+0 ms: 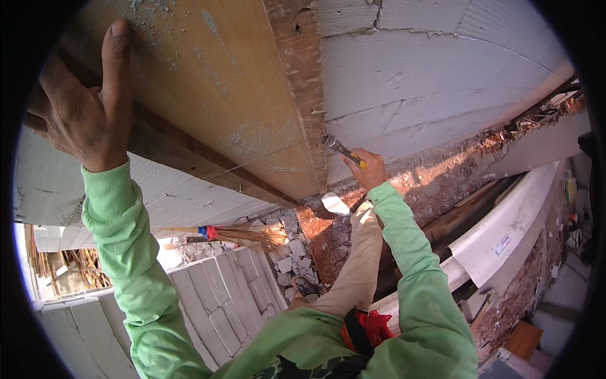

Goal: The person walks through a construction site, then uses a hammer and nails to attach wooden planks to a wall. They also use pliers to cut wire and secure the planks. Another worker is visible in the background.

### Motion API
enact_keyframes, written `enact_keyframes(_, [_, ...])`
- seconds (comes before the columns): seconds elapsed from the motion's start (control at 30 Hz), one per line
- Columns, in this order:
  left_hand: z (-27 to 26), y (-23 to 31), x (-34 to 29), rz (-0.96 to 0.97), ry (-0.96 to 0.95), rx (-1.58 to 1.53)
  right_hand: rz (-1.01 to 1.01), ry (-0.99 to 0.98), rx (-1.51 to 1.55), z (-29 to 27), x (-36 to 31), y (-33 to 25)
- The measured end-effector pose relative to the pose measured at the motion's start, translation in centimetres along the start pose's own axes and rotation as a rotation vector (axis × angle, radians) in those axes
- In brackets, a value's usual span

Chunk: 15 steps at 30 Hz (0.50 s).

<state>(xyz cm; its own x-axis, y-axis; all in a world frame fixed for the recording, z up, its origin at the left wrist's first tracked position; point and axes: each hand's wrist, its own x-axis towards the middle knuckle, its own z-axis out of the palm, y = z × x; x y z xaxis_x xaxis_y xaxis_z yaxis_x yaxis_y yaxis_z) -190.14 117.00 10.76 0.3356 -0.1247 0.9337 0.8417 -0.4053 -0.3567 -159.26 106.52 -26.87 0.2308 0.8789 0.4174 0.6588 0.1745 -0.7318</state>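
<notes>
A tan wooden panel (221,82), spotted with bluish-grey mortar, stands against a block wall. Along its sides run a dark batten (196,158) and a reddish-brown batten (302,76). At the upper left, my left hand (85,104) is closed over the panel's left edge, the thumb stretched along its face and the fingertips partly hidden. My right hand (368,169) grips a hammer (346,152) by its yellow and black handle. The metal head is close to the reddish-brown batten; whether they touch I cannot tell.
Light grey block wall (404,76) lies behind the panel. A straw broom (246,234) and broken rubble (293,252) are on the ground. Stacked blocks (221,303) stand at lower left. A curved white sheet (505,240) and planks (467,205) lie on the right.
</notes>
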Motion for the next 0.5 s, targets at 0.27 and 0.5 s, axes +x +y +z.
enact_keyframes(0.27, [-0.6, -1.7, -0.5, 0.03, -0.094, 0.173, 0.619, -0.701, 0.554, -6.4, -2.2, -5.2])
enact_keyframes(0.5, [-0.1, -2.4, -0.8, 0.036, -0.051, 0.09, 0.601, -0.516, 0.833, -8.9, -5.0, -12.2])
